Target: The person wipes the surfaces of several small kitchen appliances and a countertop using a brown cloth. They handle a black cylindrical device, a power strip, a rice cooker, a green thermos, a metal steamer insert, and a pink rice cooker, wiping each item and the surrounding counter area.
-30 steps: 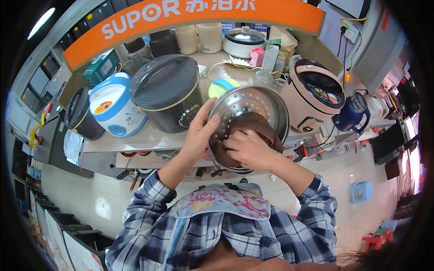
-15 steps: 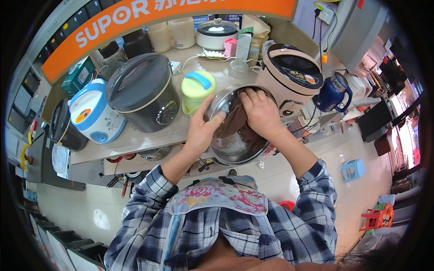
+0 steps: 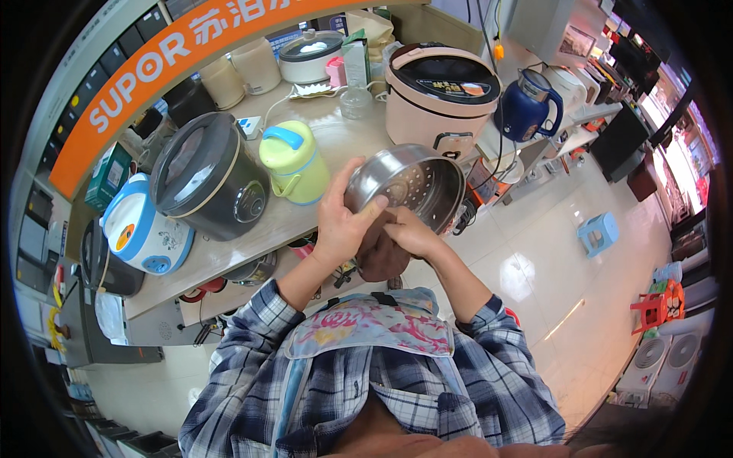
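A stainless steel steamer basket (image 3: 431, 177) with round holes in its bottom is tilted in front of me, off the counter. My left hand (image 3: 340, 220) grips its left side, thumb across the near edge. Closed around a brown cloth (image 3: 383, 258), my right hand (image 3: 412, 232) is at the basket's near rim. Part of the cloth hangs below the fingers. Beyond the basket stands a pink rice cooker (image 3: 435, 122) with a dark lid. A lime-green lidded container (image 3: 294, 164) with a blue handle is left of my left hand.
On the wooden counter (image 3: 221, 256) are a dark grey rice cooker (image 3: 210, 179), a blue-and-white cooker (image 3: 149, 229) and a white pot (image 3: 309, 61). A blue kettle (image 3: 527, 107) stands at right. Farther right, a blue stool (image 3: 598, 233) is on the tiled floor.
My right hand and the cloth have come from inside the basket to its near rim. The basket has tipped, now showing its perforated bottom. The whole view has shifted rightward.
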`<action>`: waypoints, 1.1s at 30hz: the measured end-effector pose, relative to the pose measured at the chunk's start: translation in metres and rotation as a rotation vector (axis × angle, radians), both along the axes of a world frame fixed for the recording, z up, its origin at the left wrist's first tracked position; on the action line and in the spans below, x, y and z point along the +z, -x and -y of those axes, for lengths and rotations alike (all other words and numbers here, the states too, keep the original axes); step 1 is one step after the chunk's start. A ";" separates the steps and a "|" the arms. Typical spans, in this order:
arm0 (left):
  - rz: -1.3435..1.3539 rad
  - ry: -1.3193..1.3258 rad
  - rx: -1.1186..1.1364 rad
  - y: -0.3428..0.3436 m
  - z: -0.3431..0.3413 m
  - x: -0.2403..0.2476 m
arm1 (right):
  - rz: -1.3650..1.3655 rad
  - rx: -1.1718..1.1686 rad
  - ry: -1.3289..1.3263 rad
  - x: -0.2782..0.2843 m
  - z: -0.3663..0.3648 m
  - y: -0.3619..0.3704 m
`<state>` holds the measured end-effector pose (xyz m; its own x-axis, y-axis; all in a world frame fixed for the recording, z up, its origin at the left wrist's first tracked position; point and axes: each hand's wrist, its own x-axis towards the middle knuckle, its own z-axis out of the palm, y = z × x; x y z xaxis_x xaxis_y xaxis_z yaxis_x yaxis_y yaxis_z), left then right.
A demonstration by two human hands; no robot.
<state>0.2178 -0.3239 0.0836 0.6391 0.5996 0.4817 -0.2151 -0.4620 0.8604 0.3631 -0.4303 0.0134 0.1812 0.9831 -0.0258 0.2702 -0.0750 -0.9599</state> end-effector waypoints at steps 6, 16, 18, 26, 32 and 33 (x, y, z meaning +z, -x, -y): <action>0.098 0.513 -0.136 -0.015 -0.014 -0.017 | 0.300 -0.148 -0.533 0.010 0.039 0.016; 0.086 1.054 -0.213 -0.008 -0.016 -0.028 | -0.631 -0.100 -1.063 0.194 0.073 0.008; 0.026 1.053 -0.217 -0.008 -0.011 -0.027 | -0.725 0.089 -1.101 0.205 0.063 0.003; -0.148 0.589 -0.230 0.002 -0.004 -0.042 | 0.031 -0.333 -0.724 0.234 0.023 -0.084; -0.055 0.398 -0.248 0.012 -0.005 -0.049 | 0.609 -0.374 -0.473 0.236 -0.010 -0.069; -0.052 0.345 -0.270 0.013 -0.003 -0.040 | 0.505 -0.294 -0.466 0.220 -0.024 -0.083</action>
<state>0.2049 -0.3204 0.0435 0.8133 0.5275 0.2456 -0.2410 -0.0788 0.9673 0.4464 -0.4066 0.2337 0.3181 0.7808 0.5377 0.7182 0.1717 -0.6743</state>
